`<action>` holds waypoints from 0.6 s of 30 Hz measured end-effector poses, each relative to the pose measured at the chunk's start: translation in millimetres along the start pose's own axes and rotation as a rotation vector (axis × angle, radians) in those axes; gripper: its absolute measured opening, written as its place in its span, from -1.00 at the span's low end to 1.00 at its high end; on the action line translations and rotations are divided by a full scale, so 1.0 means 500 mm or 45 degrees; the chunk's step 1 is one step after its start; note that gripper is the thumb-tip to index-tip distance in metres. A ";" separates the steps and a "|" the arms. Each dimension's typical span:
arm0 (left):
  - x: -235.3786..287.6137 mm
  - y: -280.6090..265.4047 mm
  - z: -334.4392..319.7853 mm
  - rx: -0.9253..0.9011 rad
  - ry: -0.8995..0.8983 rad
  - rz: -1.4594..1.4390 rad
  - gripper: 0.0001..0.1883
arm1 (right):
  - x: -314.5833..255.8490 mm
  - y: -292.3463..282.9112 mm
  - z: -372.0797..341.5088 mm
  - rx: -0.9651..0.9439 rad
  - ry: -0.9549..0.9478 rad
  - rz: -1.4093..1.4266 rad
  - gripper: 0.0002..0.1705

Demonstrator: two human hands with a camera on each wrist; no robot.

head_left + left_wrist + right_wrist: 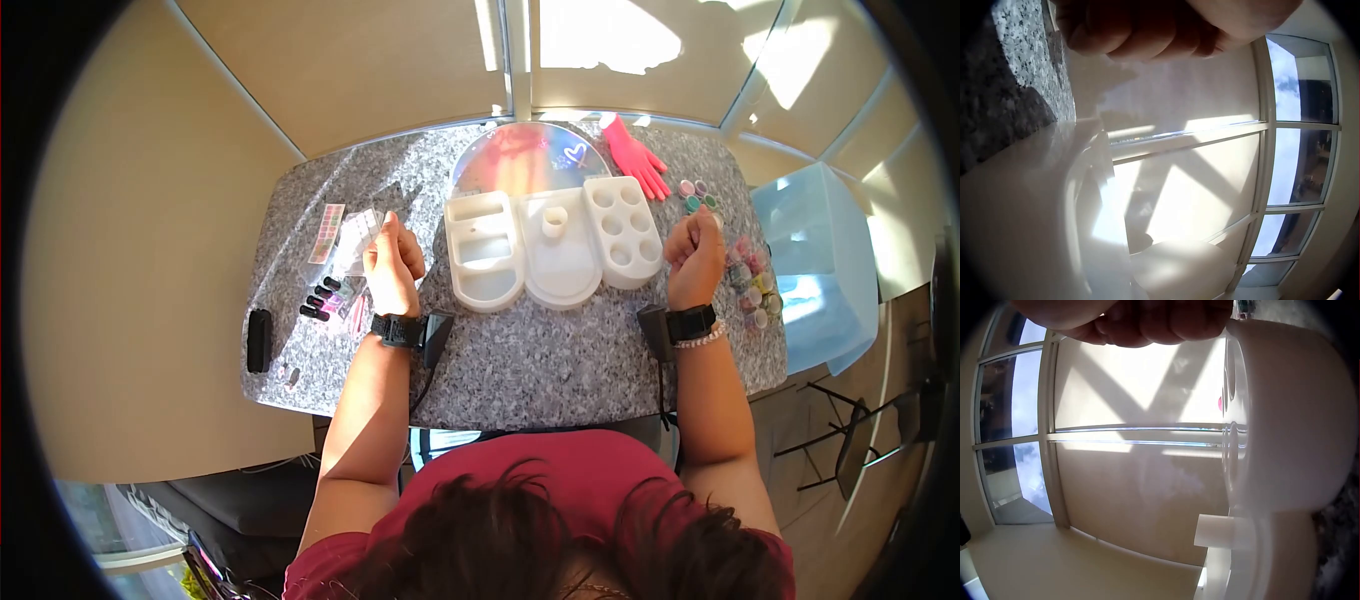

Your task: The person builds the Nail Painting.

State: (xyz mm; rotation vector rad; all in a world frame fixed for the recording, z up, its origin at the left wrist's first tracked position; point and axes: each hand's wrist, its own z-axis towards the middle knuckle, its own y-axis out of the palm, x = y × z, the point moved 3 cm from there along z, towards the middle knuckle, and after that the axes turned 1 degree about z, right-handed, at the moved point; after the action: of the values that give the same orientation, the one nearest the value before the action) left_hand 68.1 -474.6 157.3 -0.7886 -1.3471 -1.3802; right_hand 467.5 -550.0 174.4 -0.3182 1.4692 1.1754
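My left hand [397,262] is held up over the left part of the granite table, fingers curled into a fist and thumb on top. Opposite it, my right hand [696,255] makes a similar fist to the right of the trays. Nothing shows in either one. Between them stand three joined white trays: a left one [484,278] with rectangular compartments, a middle one [562,268] bearing a small white cup [554,222], and a right one [632,262] with several round holes. Curled fingers [1141,37] fill the top of the left wrist view; likewise the fingers [1154,325] in the right wrist view.
Behind the trays lies a shiny round board [485,165], beside a pink glove [632,160]. Black-capped bottles [318,302], a sticker sheet [327,233] and a black case [259,340] lie left. Small jars [750,280] sit right, near a blue bin [820,260].
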 end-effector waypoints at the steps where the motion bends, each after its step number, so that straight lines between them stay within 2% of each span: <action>1: 0.001 0.005 -0.009 0.001 -0.003 0.001 -0.36 | -0.004 -0.003 -0.006 -0.005 0.014 -0.001 -0.48; 18: 0.003 0.024 -0.035 -0.035 0.095 0.337 -0.29 | -0.013 -0.010 -0.026 -0.050 0.050 0.069 -0.51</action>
State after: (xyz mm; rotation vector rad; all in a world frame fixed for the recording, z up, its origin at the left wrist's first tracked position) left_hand 82.0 -490.4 159.5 -0.8906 -1.1243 -1.2088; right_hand 465.4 -565.0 175.4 -0.3319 1.4986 1.2488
